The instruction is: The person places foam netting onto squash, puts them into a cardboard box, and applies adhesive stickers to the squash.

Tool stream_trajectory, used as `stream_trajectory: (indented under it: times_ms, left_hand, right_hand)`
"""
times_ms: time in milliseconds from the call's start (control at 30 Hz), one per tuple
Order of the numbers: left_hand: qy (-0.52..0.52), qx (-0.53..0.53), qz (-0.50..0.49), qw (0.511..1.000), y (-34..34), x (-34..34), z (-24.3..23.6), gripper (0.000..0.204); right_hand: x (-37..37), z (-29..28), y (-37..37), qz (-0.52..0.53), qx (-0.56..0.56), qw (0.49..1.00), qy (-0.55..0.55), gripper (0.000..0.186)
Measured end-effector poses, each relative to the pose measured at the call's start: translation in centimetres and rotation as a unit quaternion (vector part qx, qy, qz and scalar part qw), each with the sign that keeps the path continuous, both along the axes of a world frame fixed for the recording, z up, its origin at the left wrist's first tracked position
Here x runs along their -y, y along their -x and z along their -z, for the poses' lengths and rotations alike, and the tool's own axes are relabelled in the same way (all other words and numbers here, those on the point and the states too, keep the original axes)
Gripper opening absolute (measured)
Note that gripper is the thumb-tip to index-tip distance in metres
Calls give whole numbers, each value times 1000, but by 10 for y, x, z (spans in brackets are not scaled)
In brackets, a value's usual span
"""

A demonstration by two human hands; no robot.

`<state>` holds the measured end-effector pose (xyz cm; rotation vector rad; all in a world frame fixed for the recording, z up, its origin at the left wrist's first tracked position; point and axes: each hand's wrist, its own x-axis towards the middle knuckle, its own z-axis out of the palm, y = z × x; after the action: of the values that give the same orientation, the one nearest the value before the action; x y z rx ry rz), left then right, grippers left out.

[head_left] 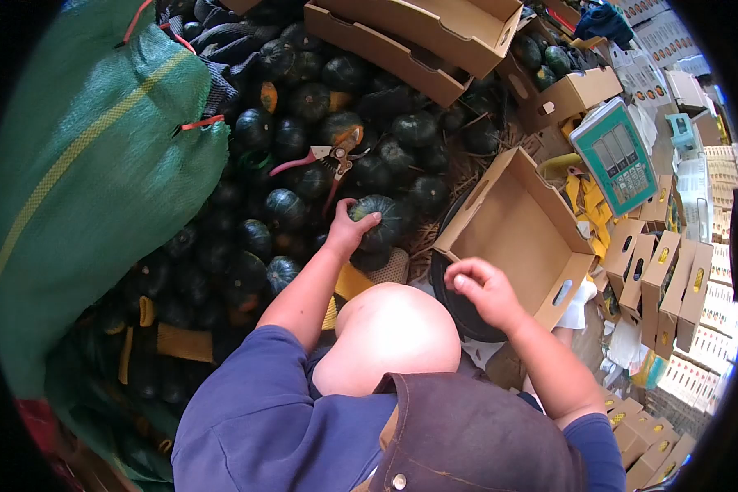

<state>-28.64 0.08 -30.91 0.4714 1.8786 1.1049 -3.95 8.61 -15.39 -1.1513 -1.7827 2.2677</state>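
My left hand (348, 230) grips a dark green round squash (383, 220) at the front of a heap of similar squashes (310, 102). My right hand (484, 291) is raised at the near left corner of a shallow, empty cardboard box (529, 242), fingers loosely curled with nothing visible in them. The box sits on a round black base (465, 318). Pruning shears (340, 160) with pink and red handles lie on the squashes beyond my left hand. My bare knee (394, 328) is between my forearms.
A large green woven sack (98, 164) fills the left side. Stacked cardboard trays (410, 41) stand at the back. A teal weighing scale (611, 156) is beyond the box on the right, with folded cartons (656, 287), yellow netting (590, 209) and pale stacks (697, 377) farther right.
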Motion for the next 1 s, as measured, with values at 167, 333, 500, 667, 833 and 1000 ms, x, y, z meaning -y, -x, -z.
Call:
stream_trajectory:
  times_ms: [167,333,500,667,833,1000]
  left_hand:
    - [-202,273,101,935,-32,-15,-61,67]
    - [-225,357,309,852,-31,-21,-101,76]
    - [-92,59,145,983,-24,33,-53,35]
    - [-141,-523,165,824,79,69,-51,23]
    - [-17,-563,-56,825,257,140,-22,36]
    - [-15,-584,-166,794,360,137,-116,43]
  right_hand:
    - [-13,-7,44,178,-26,982,63,75]
    - [-26,4,26,228,-130,949,174,59]
    - [-30,9,-10,294,-168,898,279,60]
    - [-45,18,-43,436,-174,831,299,61]
    - [-48,13,-59,411,-172,853,271,62]
    - [-42,3,-76,388,-149,870,267,60]
